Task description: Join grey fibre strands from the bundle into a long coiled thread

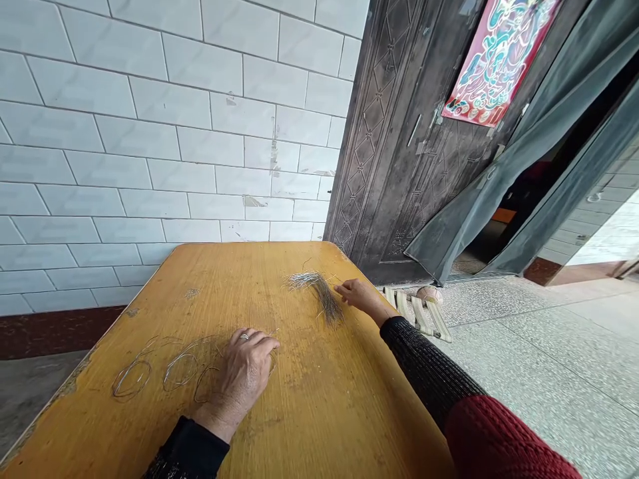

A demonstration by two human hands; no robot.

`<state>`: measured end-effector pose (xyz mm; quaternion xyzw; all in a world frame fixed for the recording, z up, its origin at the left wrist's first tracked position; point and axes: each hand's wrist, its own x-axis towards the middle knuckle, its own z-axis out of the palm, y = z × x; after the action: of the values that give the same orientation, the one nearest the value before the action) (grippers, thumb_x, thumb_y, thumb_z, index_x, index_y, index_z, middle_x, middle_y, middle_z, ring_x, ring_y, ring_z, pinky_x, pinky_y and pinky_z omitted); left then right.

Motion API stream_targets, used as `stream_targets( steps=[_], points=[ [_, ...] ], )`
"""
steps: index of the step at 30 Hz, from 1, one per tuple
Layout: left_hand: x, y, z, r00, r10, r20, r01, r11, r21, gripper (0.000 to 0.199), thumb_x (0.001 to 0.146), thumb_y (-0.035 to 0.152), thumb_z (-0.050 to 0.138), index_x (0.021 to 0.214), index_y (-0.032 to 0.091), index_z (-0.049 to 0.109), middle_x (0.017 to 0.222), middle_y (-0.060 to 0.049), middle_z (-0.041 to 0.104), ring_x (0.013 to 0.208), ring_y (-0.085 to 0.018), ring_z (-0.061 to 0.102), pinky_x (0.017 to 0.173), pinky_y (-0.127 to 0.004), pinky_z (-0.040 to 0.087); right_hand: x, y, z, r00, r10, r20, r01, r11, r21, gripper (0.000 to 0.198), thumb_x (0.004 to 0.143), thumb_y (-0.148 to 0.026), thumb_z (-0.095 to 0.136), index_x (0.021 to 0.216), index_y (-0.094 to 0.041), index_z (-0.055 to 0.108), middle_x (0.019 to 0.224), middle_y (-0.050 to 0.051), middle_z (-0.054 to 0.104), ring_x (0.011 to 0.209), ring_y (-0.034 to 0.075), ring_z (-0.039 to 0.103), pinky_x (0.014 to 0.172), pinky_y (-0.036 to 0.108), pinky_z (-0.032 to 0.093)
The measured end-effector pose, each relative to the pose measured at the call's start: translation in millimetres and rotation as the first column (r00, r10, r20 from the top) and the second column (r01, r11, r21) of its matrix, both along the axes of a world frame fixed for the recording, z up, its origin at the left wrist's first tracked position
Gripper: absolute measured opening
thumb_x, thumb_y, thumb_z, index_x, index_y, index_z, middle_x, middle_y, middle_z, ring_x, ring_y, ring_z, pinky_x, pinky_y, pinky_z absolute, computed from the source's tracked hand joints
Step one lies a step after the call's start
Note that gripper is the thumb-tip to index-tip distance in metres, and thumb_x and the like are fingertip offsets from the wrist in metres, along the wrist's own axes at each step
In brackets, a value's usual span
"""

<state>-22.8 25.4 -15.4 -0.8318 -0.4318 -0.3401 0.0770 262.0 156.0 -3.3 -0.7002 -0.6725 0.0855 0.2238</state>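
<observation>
Head view: a white tiled wall (150, 140) and a dark carved door (394, 166) stand behind a yellow wooden counter (309, 412), worn along its left edge. The left hand (248, 364) lies low over the counter with fingers curled, thin wire showing on both sides of it; I cannot tell whether its grip closes on that wire or merely covers it. The right hand (355, 294) has thumb and fingertips drawn together beside the bundle of wires (322, 296); whether a strand sits in that grip is too fine to see. The bundle lies bent toward the counter's far right, its ends splayed. Being crossed and loose, its strands could snag, so one pull might drag several out or toward the nearby edge. Smallest are the leftmost loop (130, 363) and the second loop (180, 354), near the left hand; a sliding wrist could catch their stray ends and tangle them.
</observation>
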Motion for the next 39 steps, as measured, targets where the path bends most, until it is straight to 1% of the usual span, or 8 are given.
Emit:
stream_targets(
  steps=[4,10,17,23,26,30,34,39],
  points=[
    [0.3,-0.2,0.4,1.0,0.003,-0.01,-0.003,1.0,-0.014,0.037,0.065,-0.004,0.038,0.078,0.018,0.064,0.072,-0.003,0.067,0.069,-0.018,0.057,0.073,-0.035,0.042,-6.0,0.0,-0.3,0.997,-0.002,-0.079,0.002,1.0,-0.004,0.016,0.069,-0.02,0.057,0.078,-0.015,0.069,0.059,0.002,0.065,0.054,0.013,0.056,0.052,0.021,0.037],
    [1.0,-1.0,0.9,1.0,0.011,-0.009,-0.011,1.0,-0.015,0.035,0.069,-0.002,0.039,0.076,0.019,0.065,0.07,-0.003,0.066,0.069,-0.018,0.056,0.072,-0.035,0.042,-9.9,-6.0,1.0,0.987,-0.036,-0.159,0.049,0.996,0.074,0.029,0.08,-0.023,0.041,0.093,-0.014,0.065,0.072,0.005,0.066,0.058,0.012,0.057,0.051,0.02,0.036],
    [1.1,-0.3,-1.8,1.0,0.003,0.019,-0.002,0.999,-0.043,0.035,0.067,-0.003,0.039,0.076,0.018,0.065,0.07,-0.003,0.067,0.069,-0.018,0.057,0.07,-0.034,0.042,-10.5,-17.1,-1.4,0.991,-0.104,-0.083,0.111,0.989,0.093,0.042,0.084,-0.045,0.037,0.067,-0.016,0.062,0.064,0.006,0.061,0.06,0.015,0.055,0.05,0.021,0.03],
    [1.9,-0.1,-2.6,1.0,-0.014,0.027,0.015,0.999,-0.032,0.033,0.068,-0.001,0.039,0.075,0.019,0.064,0.069,-0.003,0.066,0.066,-0.017,0.055,0.069,-0.033,0.041,-14.0,7.9,10.1,0.996,-0.089,-0.031,0.09,0.995,0.039,0.026,0.079,-0.035,0.048,0.073,-0.016,0.065,0.07,0.005,0.064,0.066,0.014,0.057,0.054,0.021,0.032],
    [2.1,-0.8,-1.5,1.0,-0.021,0.017,0.021,0.999,-0.028,0.033,0.068,-0.001,0.039,0.075,0.019,0.064,0.069,-0.003,0.066,0.066,-0.018,0.055,0.07,-0.034,0.041,-22.9,24.6,9.7,0.997,-0.074,-0.022,0.073,0.997,-0.025,0.023,0.075,-0.034,0.052,0.072,-0.016,0.067,0.07,0.006,0.065,0.065,0.015,0.059,0.056,0.022,0.035],
    [2.6,-3.1,-0.5,1.0,-0.01,0.002,0.011,0.999,-0.051,0.033,0.068,-0.002,0.039,0.074,0.019,0.064,0.068,-0.003,0.065,0.066,-0.017,0.055,0.073,-0.036,0.041,-34.4,38.3,5.7,0.995,-0.093,-0.024,0.092,0.994,-0.06,0.013,0.067,-0.028,0.061,0.07,-0.017,0.067,0.076,0.009,0.066,0.076,0.021,0.061,0.062,0.026,0.039],
    [2.9,-4.4,-1.2,1.0,-0.01,0.001,0.01,0.997,-0.076,0.032,0.07,-0.001,0.039,0.074,0.019,0.064,0.071,-0.003,0.065,0.067,-0.017,0.055,0.076,-0.038,0.04,-36.5,43.4,5.3,0.987,-0.124,-0.1,0.117,0.991,-0.067,0.006,0.064,-0.017,0.061,0.067,-0.016,0.066,0.075,0.009,0.066,0.078,0.022,0.061,0.061,0.027,0.04],
    [3.0,-3.3,-2.1,1.0,-0.01,-0.002,0.01,0.996,-0.084,0.034,0.069,-0.003,0.039,0.075,0.019,0.064,0.07,-0.003,0.065,0.068,-0.018,0.056,0.075,-0.038,0.04,-30.3,40.5,11.2,0.934,-0.075,-0.35,0.042,0.994,-0.101,0.013,0.073,-0.021,0.056,0.062,-0.013,0.059,0.057,0.002,0.059,0.051,0.01,0.053,0.046,0.02,0.034]
  ],
)
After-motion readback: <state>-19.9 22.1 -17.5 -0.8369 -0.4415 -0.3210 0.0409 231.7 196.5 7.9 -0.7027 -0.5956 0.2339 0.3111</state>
